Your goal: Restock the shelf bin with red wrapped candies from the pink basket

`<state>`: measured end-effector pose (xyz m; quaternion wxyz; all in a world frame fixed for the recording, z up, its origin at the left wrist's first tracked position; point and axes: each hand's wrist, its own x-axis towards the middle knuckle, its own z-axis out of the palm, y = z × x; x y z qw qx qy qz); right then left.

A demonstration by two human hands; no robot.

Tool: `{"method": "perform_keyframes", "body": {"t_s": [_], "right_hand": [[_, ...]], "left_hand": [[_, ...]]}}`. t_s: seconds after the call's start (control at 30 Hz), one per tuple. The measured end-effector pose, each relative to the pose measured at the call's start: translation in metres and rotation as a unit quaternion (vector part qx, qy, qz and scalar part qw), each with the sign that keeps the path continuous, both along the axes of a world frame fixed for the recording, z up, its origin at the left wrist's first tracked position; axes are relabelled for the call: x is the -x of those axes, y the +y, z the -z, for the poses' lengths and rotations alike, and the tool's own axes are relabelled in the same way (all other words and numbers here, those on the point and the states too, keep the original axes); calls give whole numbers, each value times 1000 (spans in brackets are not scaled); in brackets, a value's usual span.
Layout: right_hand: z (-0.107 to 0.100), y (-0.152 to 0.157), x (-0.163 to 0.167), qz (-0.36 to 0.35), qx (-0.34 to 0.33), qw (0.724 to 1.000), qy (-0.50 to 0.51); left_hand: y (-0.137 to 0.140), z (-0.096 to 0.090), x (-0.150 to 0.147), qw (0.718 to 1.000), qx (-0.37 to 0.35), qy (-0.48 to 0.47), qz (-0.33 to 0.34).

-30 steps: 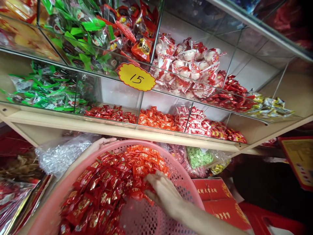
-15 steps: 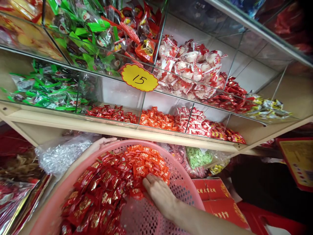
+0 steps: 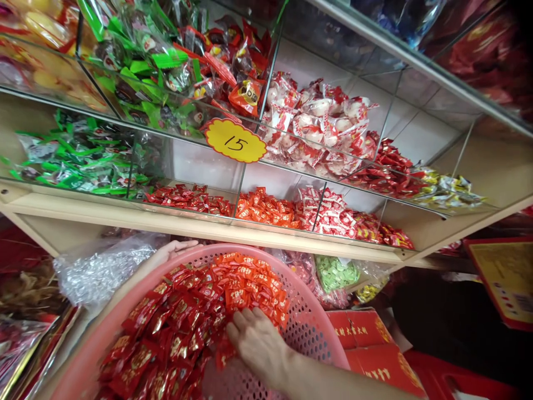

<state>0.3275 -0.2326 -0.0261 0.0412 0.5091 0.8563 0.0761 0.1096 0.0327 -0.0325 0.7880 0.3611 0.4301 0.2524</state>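
Observation:
A round pink plastic basket [image 3: 306, 333] with a perforated wall tilts toward me. Dark red wrapped candies [image 3: 166, 333] fill its left side, and brighter orange-red wrapped candies [image 3: 250, 278] lie at its far side. My left arm passes round the basket's left side, with my left hand [image 3: 180, 248] gripping the far rim from outside. My right hand [image 3: 254, 336] is inside, its fingers curled down into the candies where the two kinds meet. The fingertips are hidden, so how many candies they hold does not show.
A glass-fronted shelf [image 3: 266, 233] stands close beyond the basket, its compartments holding several kinds of candy. A yellow price tag [image 3: 235, 141] reads 15. Left of the basket is a clear plastic bag [image 3: 104, 272]; red boxes [image 3: 370, 344] lie at the right.
My right hand has moved slightly left and its fingers have curled more into the candies. The left hand still holds the basket's rim. The view has shifted slightly.

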Motion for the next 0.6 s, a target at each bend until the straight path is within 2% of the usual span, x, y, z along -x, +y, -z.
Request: {"method": "perform_keyframes", "body": {"t_s": [0.17,0.3,0.43,0.53,0.6], "right_hand": [[19,1,8,-33,-4,999,-11],[24,-4,8,-36,-12,999,-11],[18,-5,7,-33,16,999,-16],[10,-3,6,-31,35,999,-11],[5,0,4,-28,44,999,-4]], "left_hand": [[17,18,5,1000,-5,-13,10],[17,21,8,1000,-13,-13,23],[7,12,7,999,-22,-8,26],[-6,-3,2,999,-34,-12,6],[-15,-16,-2,1000,-15,9,-7]]}}
